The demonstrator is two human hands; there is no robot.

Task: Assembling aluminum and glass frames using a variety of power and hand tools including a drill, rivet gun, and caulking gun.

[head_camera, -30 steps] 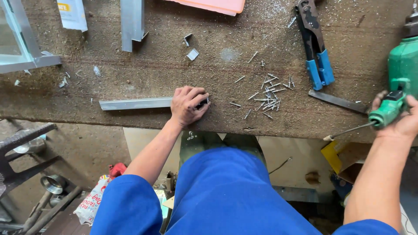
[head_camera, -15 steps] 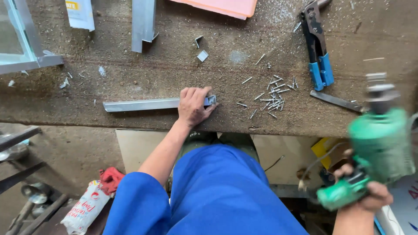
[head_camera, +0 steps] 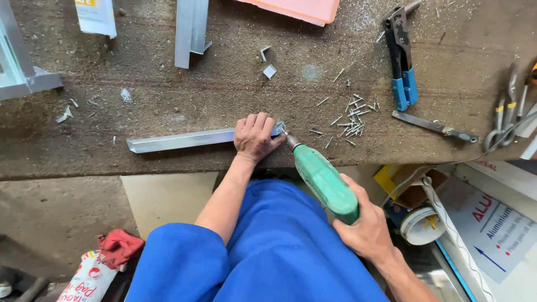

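Note:
My left hand (head_camera: 255, 137) presses down on the right end of a long aluminium bar (head_camera: 182, 140) that lies along the front edge of the brown workbench (head_camera: 168, 95). My right hand (head_camera: 363, 223) grips a green electric drill (head_camera: 324, 182). Its bit tip touches the bar's right end, just beside my left fingers. A loose pile of small rivets (head_camera: 352, 117) lies on the bench right of the bar.
A blue-handled rivet tool (head_camera: 401, 67) and a flat metal blade (head_camera: 433, 127) lie to the right, scissors (head_camera: 503, 120) farther right. Aluminium channel pieces (head_camera: 190, 31) and a frame corner (head_camera: 22, 72) sit at the back. Boxes, a tape roll (head_camera: 422, 223) and a printed sheet sit lower right.
My right hand has brought the green drill in from the right, and its bit now meets the bar's end. My left hand stays on the bar.

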